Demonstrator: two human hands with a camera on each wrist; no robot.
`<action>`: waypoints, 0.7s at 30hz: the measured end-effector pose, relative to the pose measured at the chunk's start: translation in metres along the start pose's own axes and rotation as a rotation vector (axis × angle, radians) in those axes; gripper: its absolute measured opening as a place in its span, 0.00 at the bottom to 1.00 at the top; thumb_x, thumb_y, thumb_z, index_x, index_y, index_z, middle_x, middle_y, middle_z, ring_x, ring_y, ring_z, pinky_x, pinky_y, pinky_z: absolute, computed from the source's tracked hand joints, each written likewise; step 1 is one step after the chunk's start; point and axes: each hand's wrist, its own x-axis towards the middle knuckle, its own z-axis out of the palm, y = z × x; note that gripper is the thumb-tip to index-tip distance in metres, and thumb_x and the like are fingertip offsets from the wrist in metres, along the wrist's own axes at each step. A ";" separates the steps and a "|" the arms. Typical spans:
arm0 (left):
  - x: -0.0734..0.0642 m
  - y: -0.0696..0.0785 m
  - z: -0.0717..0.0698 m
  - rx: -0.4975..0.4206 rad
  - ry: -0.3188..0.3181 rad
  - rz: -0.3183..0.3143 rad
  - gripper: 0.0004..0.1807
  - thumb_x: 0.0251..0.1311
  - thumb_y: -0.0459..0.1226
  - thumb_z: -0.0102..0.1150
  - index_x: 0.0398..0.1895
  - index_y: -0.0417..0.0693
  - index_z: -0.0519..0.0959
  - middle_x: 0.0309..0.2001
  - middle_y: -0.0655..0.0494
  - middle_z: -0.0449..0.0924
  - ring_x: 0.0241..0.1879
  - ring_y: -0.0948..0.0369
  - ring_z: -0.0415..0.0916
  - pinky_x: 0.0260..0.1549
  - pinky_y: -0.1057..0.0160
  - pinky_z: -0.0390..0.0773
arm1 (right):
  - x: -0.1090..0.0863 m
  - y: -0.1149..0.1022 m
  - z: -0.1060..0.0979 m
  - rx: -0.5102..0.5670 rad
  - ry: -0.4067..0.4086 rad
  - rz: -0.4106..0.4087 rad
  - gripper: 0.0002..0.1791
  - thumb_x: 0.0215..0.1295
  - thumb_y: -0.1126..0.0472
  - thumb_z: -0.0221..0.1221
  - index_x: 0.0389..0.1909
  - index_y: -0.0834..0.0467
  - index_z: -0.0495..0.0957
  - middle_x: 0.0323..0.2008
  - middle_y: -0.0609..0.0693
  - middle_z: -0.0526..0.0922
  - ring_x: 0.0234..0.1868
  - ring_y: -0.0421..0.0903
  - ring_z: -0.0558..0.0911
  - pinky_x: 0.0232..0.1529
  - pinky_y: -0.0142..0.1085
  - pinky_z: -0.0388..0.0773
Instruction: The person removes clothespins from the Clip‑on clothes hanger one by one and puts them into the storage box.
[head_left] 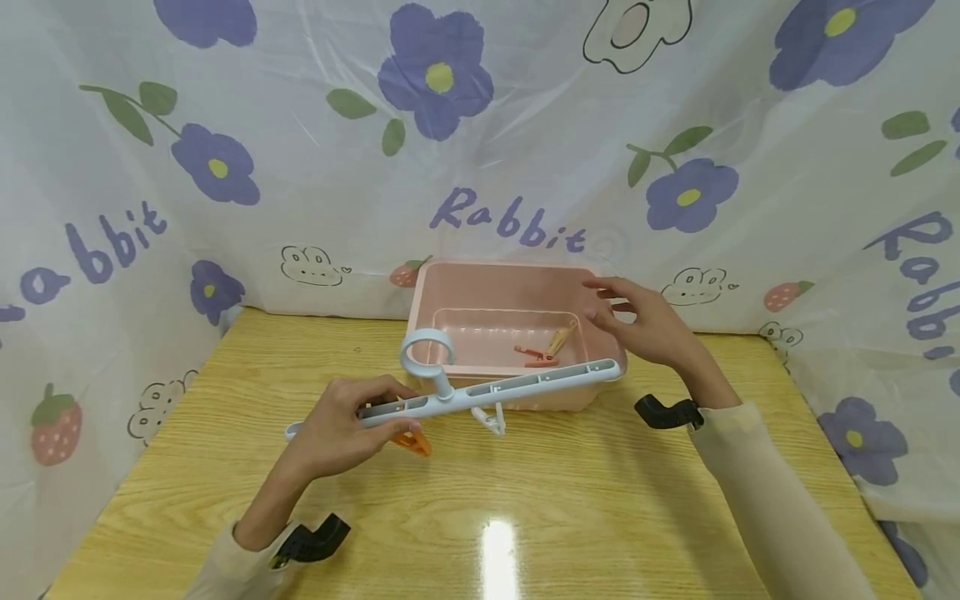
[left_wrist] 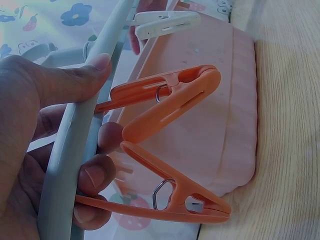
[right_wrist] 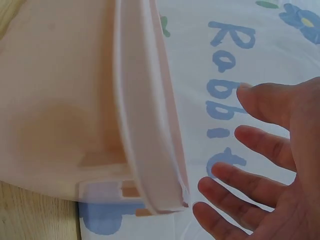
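Observation:
My left hand [head_left: 341, 429] grips a light blue clip hanger [head_left: 525, 387], a long bar with a round hook [head_left: 408, 354] standing up from it. Two orange clothespins [left_wrist: 172, 107] hang from the bar beside the left fingers, and a white clothespin [head_left: 491, 418] hangs further right. The bar is tilted, its right end higher, in front of a pink plastic bin [head_left: 495, 283]. Over the bin's right rim, my right hand [head_left: 645, 325] is held with spread fingers and nothing in it. Inside the bin lie a red-orange clothespin [head_left: 540, 360] and a tan clothespin [head_left: 561, 337].
The bin stands at the back of a wood-grain table [head_left: 420, 525], close to a hanging white cloth [head_left: 525, 150] printed with flowers and rabbits. That cloth also runs along both sides. Each wrist carries a black mount [head_left: 667, 412].

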 end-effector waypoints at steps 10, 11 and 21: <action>0.000 0.001 0.000 -0.003 0.008 0.005 0.12 0.56 0.37 0.76 0.43 0.58 0.86 0.28 0.66 0.86 0.18 0.73 0.65 0.15 0.71 0.65 | -0.018 -0.005 0.007 0.026 -0.008 -0.018 0.32 0.74 0.53 0.61 0.76 0.51 0.66 0.73 0.55 0.70 0.71 0.58 0.72 0.69 0.57 0.70; 0.000 0.001 0.000 -0.001 0.009 0.007 0.12 0.56 0.37 0.76 0.43 0.58 0.86 0.28 0.66 0.86 0.17 0.73 0.64 0.15 0.71 0.65 | -0.020 -0.006 0.008 0.023 -0.011 -0.018 0.32 0.74 0.54 0.61 0.76 0.51 0.66 0.73 0.55 0.70 0.71 0.58 0.72 0.69 0.57 0.70; -0.001 0.000 0.001 -0.004 0.025 0.010 0.12 0.57 0.37 0.76 0.43 0.57 0.86 0.28 0.65 0.86 0.16 0.73 0.65 0.14 0.72 0.66 | -0.038 -0.013 0.011 0.015 -0.021 -0.025 0.39 0.70 0.60 0.64 0.79 0.46 0.60 0.77 0.53 0.64 0.74 0.60 0.68 0.70 0.60 0.68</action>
